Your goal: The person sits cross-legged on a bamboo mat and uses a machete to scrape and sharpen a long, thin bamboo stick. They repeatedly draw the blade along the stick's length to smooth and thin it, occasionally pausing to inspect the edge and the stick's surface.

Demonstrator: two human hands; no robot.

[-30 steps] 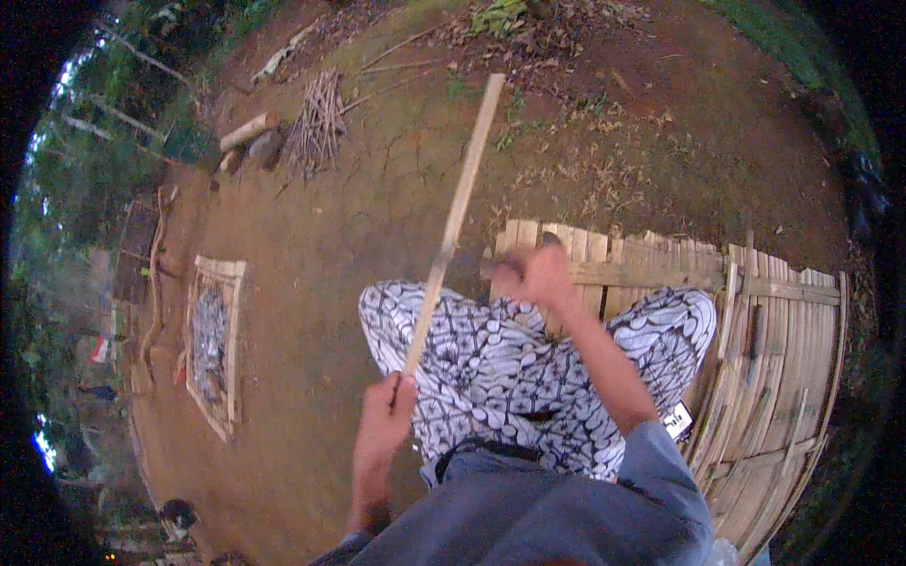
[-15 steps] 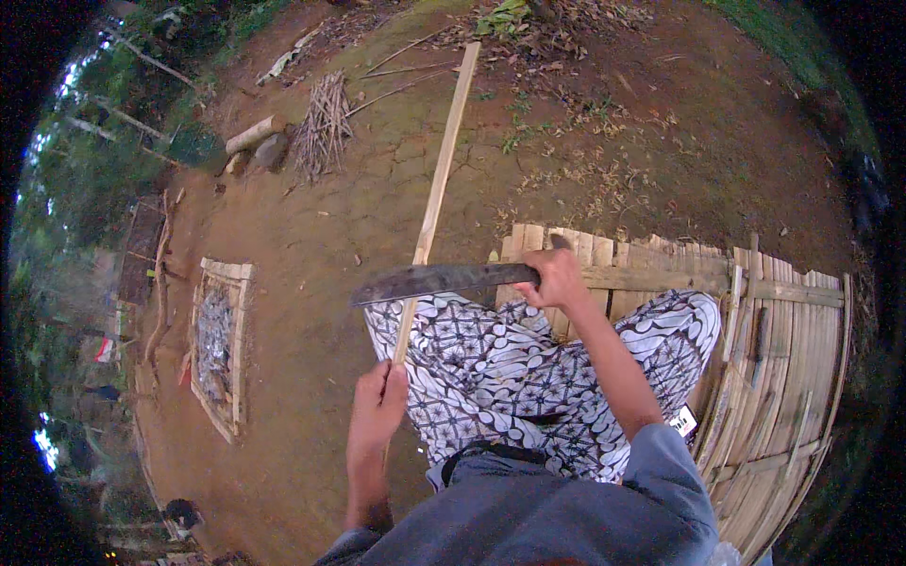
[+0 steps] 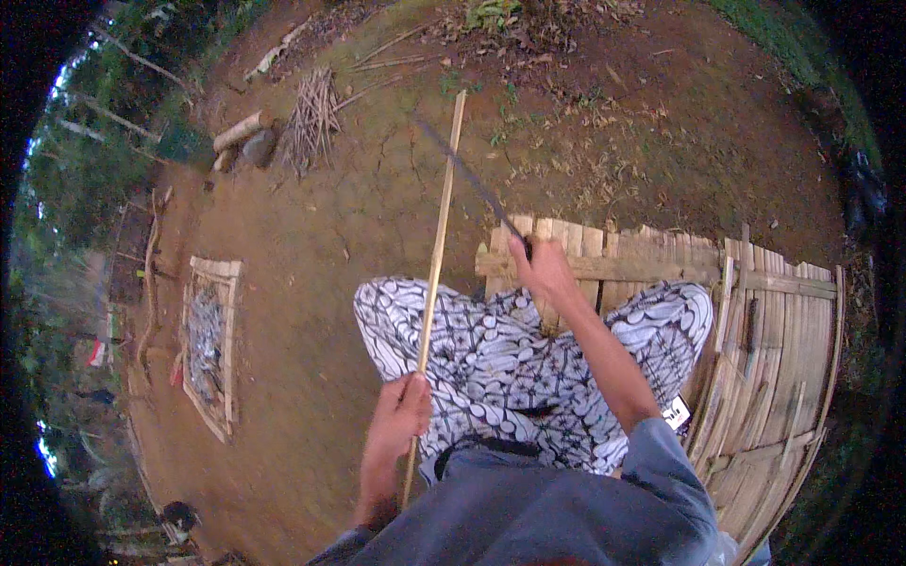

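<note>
My left hand (image 3: pixel 398 415) is closed round a long, pale bamboo strip (image 3: pixel 440 245), near its lower end beside my left thigh. The strip slants upward and away from me, past my knee and out over the dirt. In my right hand (image 3: pixel 547 269) is the handle of a machete (image 3: pixel 481 191). Its dark blade points to the far left, seen nearly edge-on, and crosses the strip in the picture towards the strip's far end. Whether the blade touches the strip I cannot tell. My legs, in black-and-white patterned trousers (image 3: pixel 500 368), are folded beneath both arms.
A bamboo slat platform (image 3: pixel 774 377) lies under me and to the right, with a small white-and-dark item (image 3: pixel 676 415) by my right hip. On the dirt at left is a wood-framed ash pit (image 3: pixel 232 358). Farther off are a stick bundle (image 3: pixel 311 123) and a log (image 3: pixel 238 130).
The machete has swung from lying level across the strip near my knee to pointing away up the strip. My left hand has shifted slightly right, and the strip now appears narrower.
</note>
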